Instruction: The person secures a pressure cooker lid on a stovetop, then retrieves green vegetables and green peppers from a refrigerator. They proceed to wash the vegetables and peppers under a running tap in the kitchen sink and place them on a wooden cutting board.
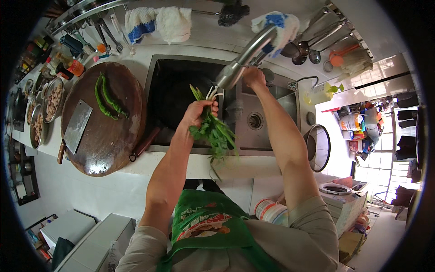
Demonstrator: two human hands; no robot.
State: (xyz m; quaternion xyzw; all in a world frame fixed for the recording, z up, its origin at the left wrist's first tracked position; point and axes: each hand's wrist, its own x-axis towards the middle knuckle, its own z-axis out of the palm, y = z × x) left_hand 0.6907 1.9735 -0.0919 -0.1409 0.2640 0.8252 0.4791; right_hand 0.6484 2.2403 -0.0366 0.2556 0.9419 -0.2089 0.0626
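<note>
My left hand (202, 111) is closed around a bunch of leafy greens with white roots (217, 131), over the left sink basin; the stems and roots point up toward the faucet's spout and the leaves hang toward me. The steel faucet (234, 71) arches above the sink. My right hand (254, 76) is at the faucet's base, its fingers partly hidden behind the faucet, so its grip cannot be made out. A dark wok (183, 98) lies in the left basin, its handle (146, 142) resting over the front rim. Whether water runs is unclear.
Left of the sink, a round wooden chopping board (112, 142) holds two green peppers (108, 97) and a cleaver (78, 127). Metal bowls of meat (53, 98) stand farther left. The right basin has a drain (255, 121); a strainer (317, 148) stands at its right.
</note>
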